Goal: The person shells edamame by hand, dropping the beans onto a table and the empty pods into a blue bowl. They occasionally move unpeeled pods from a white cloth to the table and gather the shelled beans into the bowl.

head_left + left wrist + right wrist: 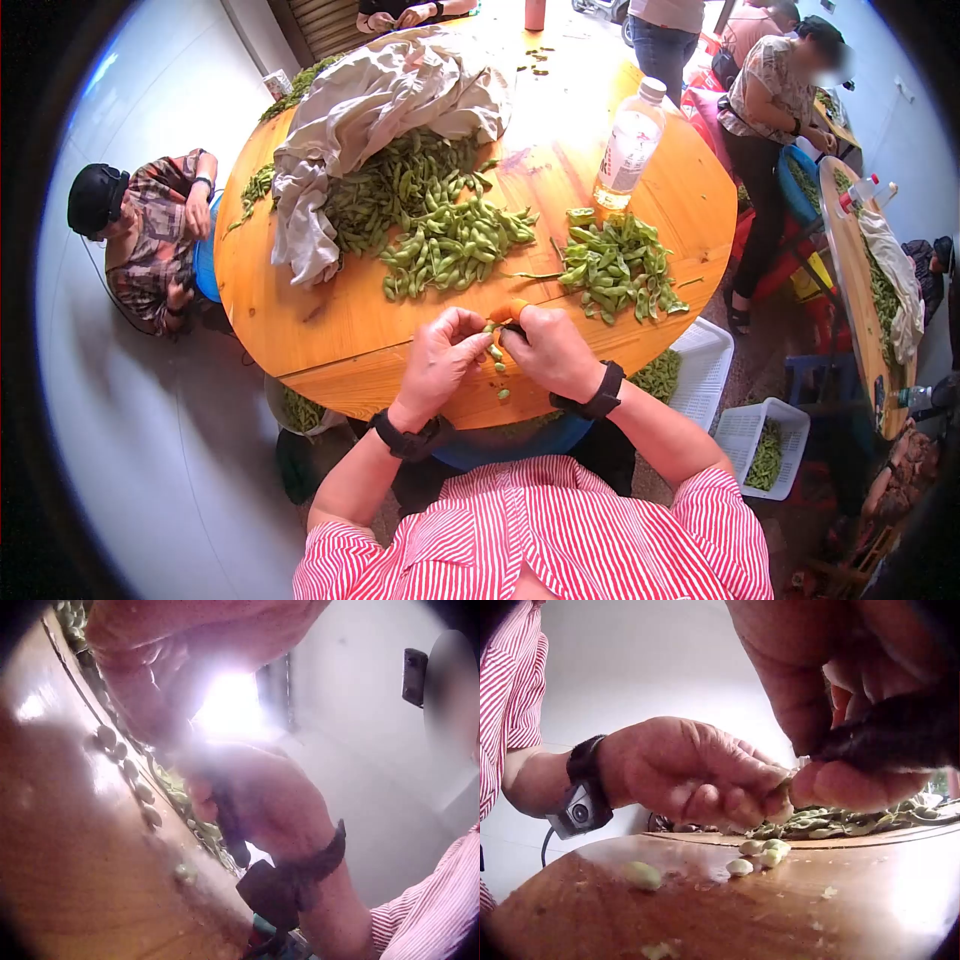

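Over the table's near edge, my left hand [436, 365] pinches a small green soybean pod [783, 792] between thumb and fingertips. My right hand [556, 352] meets it there, fingers curled and tips at the same pod. Something black [889, 735] lies along the right hand's thumb, and an orange covering [514, 307] shows at its fingers. Beneath the hands, several shelled beans [496, 353] lie in a short row. A single bean [641, 876] sits apart, closer to me. In the left wrist view the fingertips are lost in glare.
A pile of pods [440, 240] spills from a pale cloth [390, 95]. To the right lies a smaller heap of pods [617, 265], behind it a bottle [630, 145] of yellowish liquid. White baskets [708, 365] stand below the round table [340, 375]. Other people sit or stand around.
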### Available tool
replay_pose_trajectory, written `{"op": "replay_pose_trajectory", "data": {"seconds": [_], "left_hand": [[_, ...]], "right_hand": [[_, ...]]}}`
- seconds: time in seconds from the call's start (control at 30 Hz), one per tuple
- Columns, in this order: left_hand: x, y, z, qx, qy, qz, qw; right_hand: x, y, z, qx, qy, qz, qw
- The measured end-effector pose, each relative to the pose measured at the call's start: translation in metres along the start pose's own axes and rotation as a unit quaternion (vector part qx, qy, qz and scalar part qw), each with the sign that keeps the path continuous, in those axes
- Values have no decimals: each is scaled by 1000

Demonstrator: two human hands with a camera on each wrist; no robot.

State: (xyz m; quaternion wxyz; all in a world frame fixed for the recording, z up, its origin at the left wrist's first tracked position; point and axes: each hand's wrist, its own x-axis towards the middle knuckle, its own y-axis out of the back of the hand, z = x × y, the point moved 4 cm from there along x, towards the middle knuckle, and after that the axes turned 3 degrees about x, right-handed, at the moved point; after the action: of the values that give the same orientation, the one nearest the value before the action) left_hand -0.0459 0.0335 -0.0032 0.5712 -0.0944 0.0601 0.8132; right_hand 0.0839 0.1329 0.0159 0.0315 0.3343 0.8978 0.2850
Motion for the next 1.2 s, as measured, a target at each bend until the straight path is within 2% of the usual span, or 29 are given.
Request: {"op": "replay_pose_trajectory", "data": {"seconds": [0.2,0.27,0.3,0.37,0.5,0.53,0.57,0.63,0.7,0.73,0.8,0.93,0.97,1.0,1.03,1.1,1.2], "left_hand": [[-3,-5,2,67,-42,29,996],[-5,-7,11,265,-181,66,945],[-5,-9,12,265,-182,66,945],[-12,-18,27,419,-347,111,831],[-9,-13,22,380,-350,94,851],[-3,-6,14,194,-199,51,959],[-2,-4,4,-7,-34,4,999],[0,0,9,-45,-18,-23,999],[3,1,2,-143,54,-68,986],[5,4,-1,-143,54,-68,986],[8,2,-5,-238,89,-123,959],[4,-5,-3,-180,90,-66,977],[3,-3,4,3,-42,-31,999],[-1,-5,14,185,-171,5,968],[-2,-6,15,184,-170,6,968],[-8,-7,27,286,-237,53,927],[-4,-5,20,231,-187,57,953]], "right_hand": [[0,1,-7,14,13,2,1000],[-1,-2,-5,-8,18,0,1000],[-1,-3,-4,-29,24,-1,999],[-1,-5,-6,-55,25,-6,998],[0,-2,-9,-53,47,-9,997],[2,1,-8,-53,46,-8,998],[3,3,-6,-6,55,-29,998],[4,8,-6,41,63,-50,996],[3,11,-7,134,68,-62,987],[3,12,-7,134,68,-62,987],[3,11,-3,173,54,-69,981],[5,8,4,175,24,-79,981],[5,6,6,169,-7,-78,983],[5,4,8,162,-39,-78,983],[4,3,7,163,-40,-79,983],[3,3,5,138,-16,-55,989],[2,4,0,126,-9,-36,991]]}}
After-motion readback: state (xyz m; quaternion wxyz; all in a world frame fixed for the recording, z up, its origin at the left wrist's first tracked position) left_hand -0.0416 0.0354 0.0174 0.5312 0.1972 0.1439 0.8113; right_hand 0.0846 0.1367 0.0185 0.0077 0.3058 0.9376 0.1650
